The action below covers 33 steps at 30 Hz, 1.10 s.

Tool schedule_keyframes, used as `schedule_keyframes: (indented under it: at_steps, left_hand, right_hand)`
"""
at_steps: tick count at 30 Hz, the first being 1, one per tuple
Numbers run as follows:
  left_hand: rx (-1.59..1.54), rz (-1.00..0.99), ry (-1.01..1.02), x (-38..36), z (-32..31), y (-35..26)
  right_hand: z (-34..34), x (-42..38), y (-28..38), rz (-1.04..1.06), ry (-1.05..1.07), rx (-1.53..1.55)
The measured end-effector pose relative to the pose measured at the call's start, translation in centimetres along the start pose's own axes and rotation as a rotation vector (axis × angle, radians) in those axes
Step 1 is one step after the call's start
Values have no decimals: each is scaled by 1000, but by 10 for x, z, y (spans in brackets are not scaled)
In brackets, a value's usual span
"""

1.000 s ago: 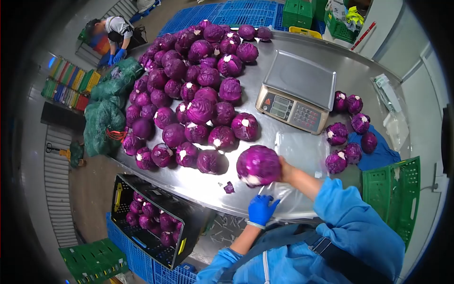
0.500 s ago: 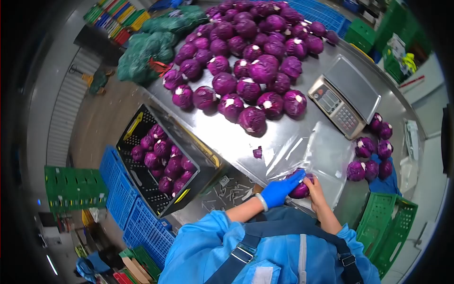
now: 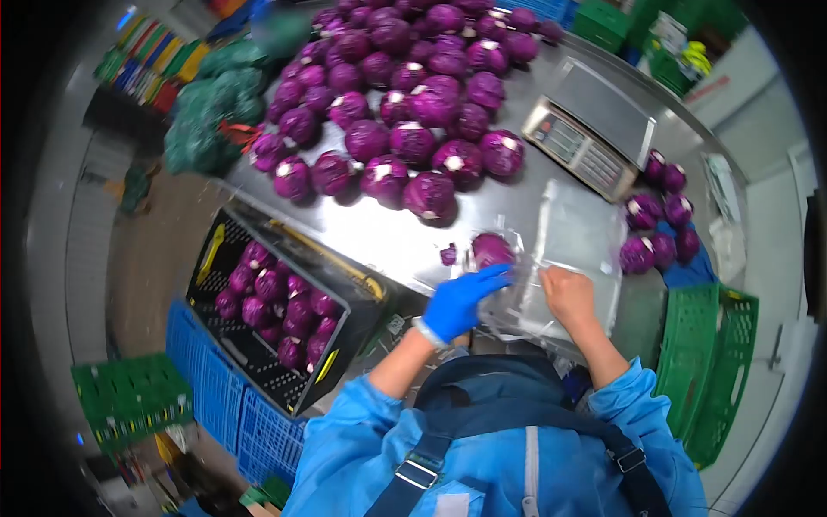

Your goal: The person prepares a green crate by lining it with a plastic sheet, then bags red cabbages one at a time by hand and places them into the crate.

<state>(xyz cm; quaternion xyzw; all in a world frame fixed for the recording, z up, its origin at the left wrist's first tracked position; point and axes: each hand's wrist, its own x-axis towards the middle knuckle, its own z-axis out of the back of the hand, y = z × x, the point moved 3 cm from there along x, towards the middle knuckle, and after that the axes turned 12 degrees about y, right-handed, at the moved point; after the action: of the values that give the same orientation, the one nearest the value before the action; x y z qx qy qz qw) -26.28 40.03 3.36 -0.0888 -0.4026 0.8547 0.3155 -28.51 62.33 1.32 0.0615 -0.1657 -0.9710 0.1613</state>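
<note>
A red cabbage (image 3: 493,250) sits on the steel table just beyond my hands, with a clear plastic bag (image 3: 506,303) around it. My left hand (image 3: 461,303), in a blue glove, reaches over the near side of the bag, its fingers closed on the plastic below the cabbage. To the right, my bare right hand (image 3: 568,297) is closed in a fist-like pinch at the bag's edge; its fingertips are partly hidden. Under and beyond it lies a stack of flat clear bags (image 3: 579,226).
Many red cabbages (image 3: 412,142) are heaped across the table (image 3: 366,231). A scale (image 3: 594,129) stands at the right, near a smaller cabbage group (image 3: 663,250). A black crate (image 3: 332,345) of cabbages is at the left, a green crate (image 3: 711,370) at the right.
The cabbage that was between both hands near the table edge now lies farther forward, in the plastic. My hands have moved apart, the right one off the cabbage. The view has shifted.
</note>
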Motion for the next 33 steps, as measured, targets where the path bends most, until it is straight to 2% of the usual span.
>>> schedule_keyframes:
  at_steps: [2, 4, 6, 8, 10, 11, 14, 15, 17, 18, 19, 20, 22, 25, 28, 29, 31, 32, 33]
  left_hand:
    - [40, -37, -56, -23, 3, -5]
    - [120, 100, -249, -43, -8, -14]
    - [210, 268, -463, -67, -19, -25]
    - [322, 521, -276, -83, -40, -27]
    - [199, 901, 208, -128, -85, -15]
    - [244, 738, 88, -143, -100, -21]
    - [56, 853, -16, -145, -105, -50]
    - [-72, 903, 34, -148, -112, -43]
    - [-419, 686, -99, -172, -153, 3]
    - [-760, 685, -146, -157, -141, -19]
    - [-1091, 699, -215, -141, -129, -42]
    - [-1145, 793, -208, -130, -120, -56]
    - [-1243, 980, -195, -122, -115, -69]
    - [-1219, 919, -233, -127, -121, -57]
    - [-1226, 885, -206, -132, -112, -54]
    - [-1210, 865, -157, -132, -106, -55]
    - [-1089, 831, -2, -135, -96, -55]
    - [-1055, 789, -17, -137, -95, -53]
    - [-1023, 746, -33, -138, -96, -50]
  right_hand:
    - [3, -28, 7, -45, 123, -34]
    - [-8, -58, 4, -125, 253, -16]
    - [-21, -93, 6, -164, 285, 142]
    - [-36, -120, 0, -168, 313, 234]
    - [-48, -143, -10, -155, 340, 263]
    - [-43, -147, -13, -182, 385, 204]
    - [-28, -156, -24, -100, 283, 187]
    - [-14, -155, -20, -173, 418, 172]
    - [20, -149, 2, 90, 126, 101]
    - [28, -150, 13, 219, -23, 64]
    - [21, -152, 28, 314, 29, 178]
    - [14, -153, 46, 407, 79, 292]
    - [3, -151, 86, 567, 206, 284]
    - [-47, -144, 99, 624, 387, 327]
    - [-4, -162, 83, 825, 543, 536]
    - [12, -174, 65, 740, 528, 573]
    - [20, -204, -1, 573, 319, 353]
    - [14, -218, -45, 292, 665, 66]
    - [-3, -250, -108, 226, 597, -152]
